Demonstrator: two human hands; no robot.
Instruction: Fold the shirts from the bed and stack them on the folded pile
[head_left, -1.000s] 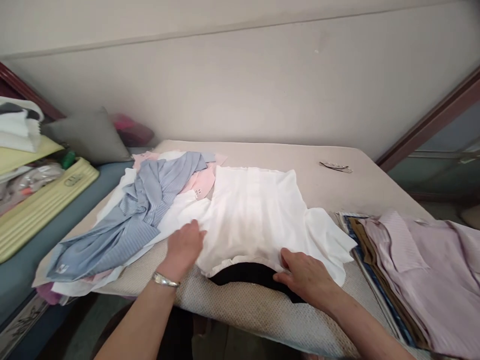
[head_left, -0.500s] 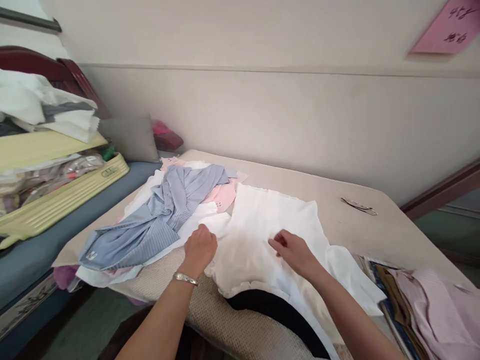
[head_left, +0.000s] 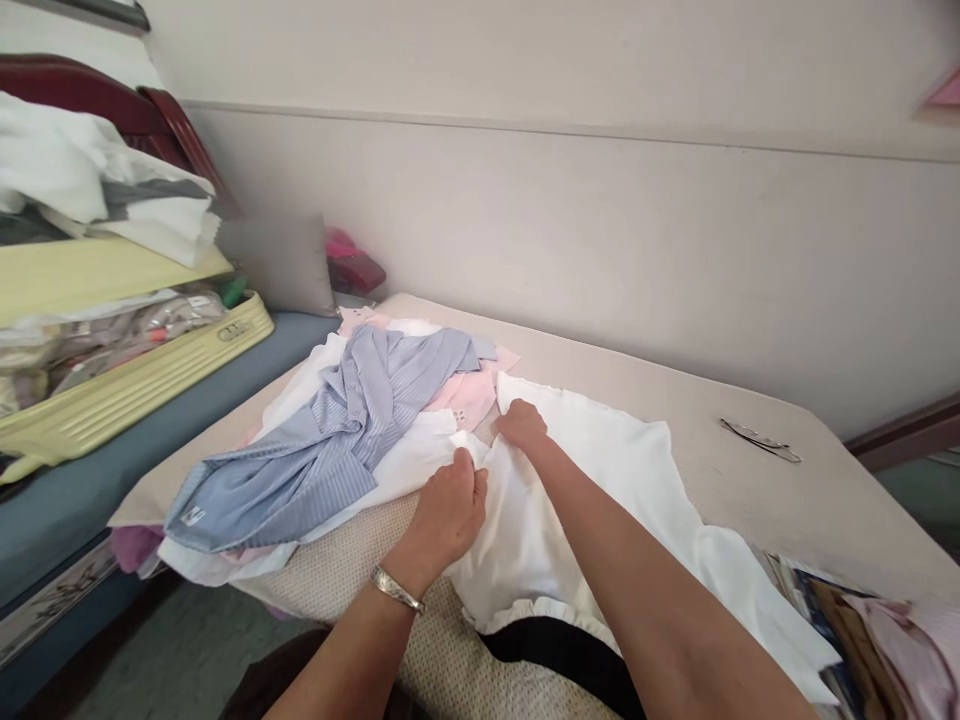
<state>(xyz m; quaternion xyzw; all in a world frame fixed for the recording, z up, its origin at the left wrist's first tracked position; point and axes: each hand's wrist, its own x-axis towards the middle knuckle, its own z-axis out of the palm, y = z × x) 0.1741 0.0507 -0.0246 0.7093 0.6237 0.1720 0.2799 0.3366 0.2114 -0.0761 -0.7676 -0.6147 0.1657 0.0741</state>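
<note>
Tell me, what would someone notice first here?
Probably the two hands in the middle: the left hand and right hand both pinch the white garment spread on the table. Just left of it lies a crumpled blue striped shirt on a pile of pink and white clothes.

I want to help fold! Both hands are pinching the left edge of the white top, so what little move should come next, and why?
Probably draw that edge rightward across the white top. The left hand and right hand both grip its left side, which lies bunched against the blue striped shirt.
</note>
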